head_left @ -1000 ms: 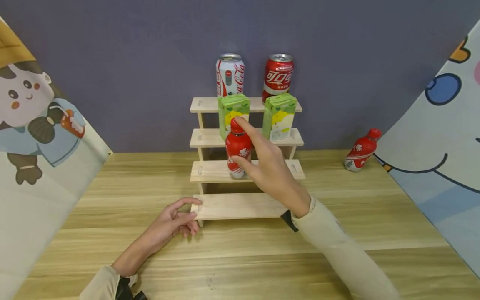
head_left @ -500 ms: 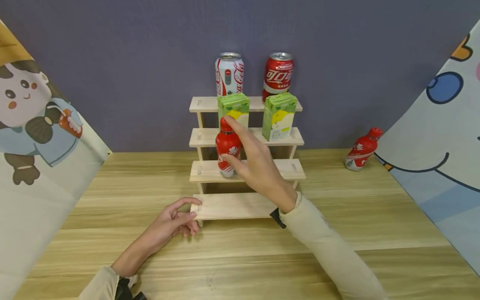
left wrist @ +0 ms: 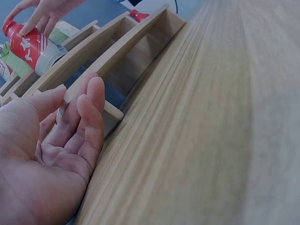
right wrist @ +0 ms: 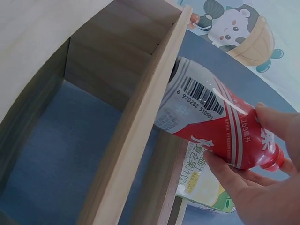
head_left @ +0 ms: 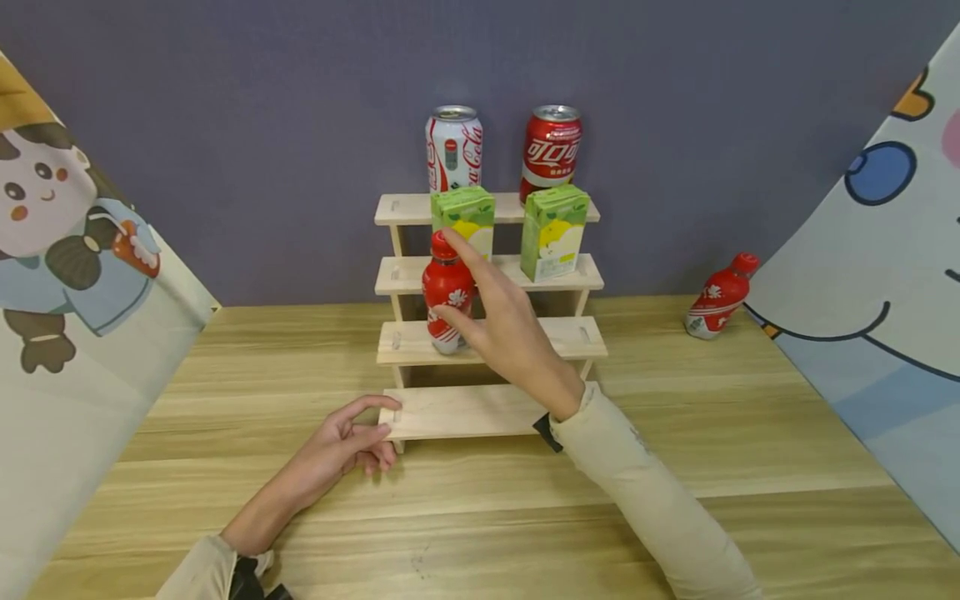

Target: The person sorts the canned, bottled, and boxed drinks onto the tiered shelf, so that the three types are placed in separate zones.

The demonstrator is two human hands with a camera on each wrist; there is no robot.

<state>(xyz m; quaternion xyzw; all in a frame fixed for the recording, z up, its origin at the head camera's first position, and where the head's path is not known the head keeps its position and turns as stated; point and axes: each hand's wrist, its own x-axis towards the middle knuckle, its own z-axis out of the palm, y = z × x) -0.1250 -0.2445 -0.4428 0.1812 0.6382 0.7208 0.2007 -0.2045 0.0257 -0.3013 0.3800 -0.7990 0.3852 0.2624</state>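
My right hand (head_left: 510, 329) holds a red drink bottle (head_left: 444, 290) with a red cap. The bottle stands upright on the second-lowest step of a pale wooden tiered rack (head_left: 465, 412), left of its middle. The right wrist view shows thumb and fingers on opposite sides of the bottle (right wrist: 218, 124), with its barcode in sight. At the rack's lowest step, my left hand (head_left: 337, 450) pinches the board's left end between thumb and forefinger. The other fingers of this left hand (left wrist: 61, 150) curl loosely below the board.
On the top step stand a white can (head_left: 454, 150) and a red can (head_left: 551, 150). Two green juice boxes (head_left: 555, 233) occupy the step below; the left one (head_left: 463, 204) is partly hidden behind the bottle. Another red bottle (head_left: 720, 296) leans at the right back by the printed panel (head_left: 847, 275).
My right hand has shifted left along the step with the red bottle, mostly in the first half second. The left hand stays on the rack's lowest board.
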